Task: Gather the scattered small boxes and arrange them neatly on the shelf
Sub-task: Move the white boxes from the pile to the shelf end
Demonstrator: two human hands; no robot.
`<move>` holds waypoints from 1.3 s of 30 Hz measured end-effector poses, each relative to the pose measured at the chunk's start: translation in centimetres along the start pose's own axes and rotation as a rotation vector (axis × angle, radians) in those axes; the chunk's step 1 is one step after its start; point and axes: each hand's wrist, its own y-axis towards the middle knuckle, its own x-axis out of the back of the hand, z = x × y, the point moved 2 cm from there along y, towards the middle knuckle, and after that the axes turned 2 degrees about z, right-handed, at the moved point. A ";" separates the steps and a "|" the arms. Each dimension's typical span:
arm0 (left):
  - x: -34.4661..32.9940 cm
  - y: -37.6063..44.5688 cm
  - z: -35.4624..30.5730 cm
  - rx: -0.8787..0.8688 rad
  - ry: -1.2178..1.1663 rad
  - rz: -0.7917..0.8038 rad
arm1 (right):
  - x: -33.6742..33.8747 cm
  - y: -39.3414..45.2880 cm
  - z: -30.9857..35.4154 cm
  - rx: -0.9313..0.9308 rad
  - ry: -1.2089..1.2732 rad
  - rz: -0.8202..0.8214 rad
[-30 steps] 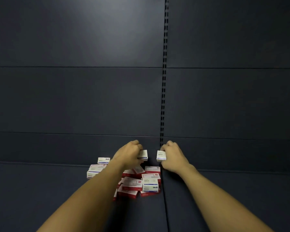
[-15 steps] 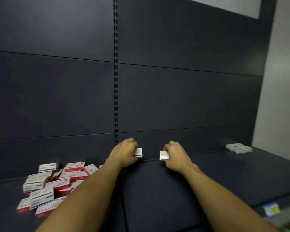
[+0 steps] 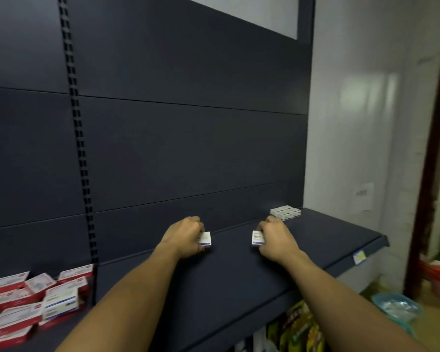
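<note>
While gripped, each box [image 3: 204, 239] inside curled fingers [image 3: 195, 222].

A dark blue shelf [image 3: 239, 280] is running under both forearms and carrying everything here. A loose pile of red-and-white boxes [image 3: 33, 303] is lying on it well to the left of the left hand [image 3: 186, 236]. A small tidy stack of white boxes [image 3: 285, 212] is sitting on it just beyond the right hand [image 3: 277, 238], near the back panel
</note>
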 end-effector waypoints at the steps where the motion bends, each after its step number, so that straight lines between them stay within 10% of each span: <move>1: -0.1 0.6 -1.1 -0.008 0.004 -0.002 | 0.6 -0.3 -1.2 -0.008 -0.002 -0.002; 39: -4.3 16.4 -30.5 -0.191 -0.033 -0.042 | 7.2 -4.4 -29.8 0.012 -0.158 -0.006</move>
